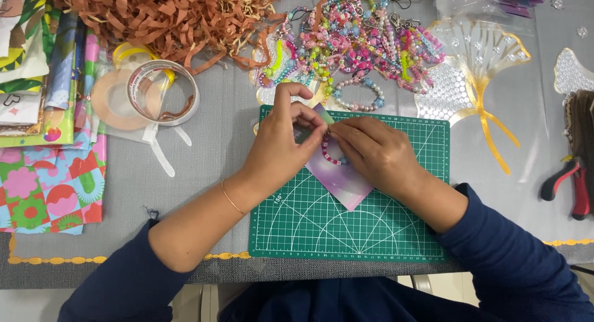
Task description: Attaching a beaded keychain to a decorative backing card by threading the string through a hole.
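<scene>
Green cutting mat (383, 235): beaded bracelet (331, 155) pinched between left fingers (309, 127), right fingers (346, 133).

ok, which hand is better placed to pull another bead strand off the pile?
Probably the left hand: it sits right below the bead strand pile, with its fingers raised. The right hand lies lower on the green cutting mat, pinning the beaded bracelet on the pastel card.

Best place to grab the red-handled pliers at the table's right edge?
Likely the red handles: they lie flat and splayed toward the near edge, clear of other things. Come from above with the right hand, since the jaw end is hidden at the frame edge.
</scene>
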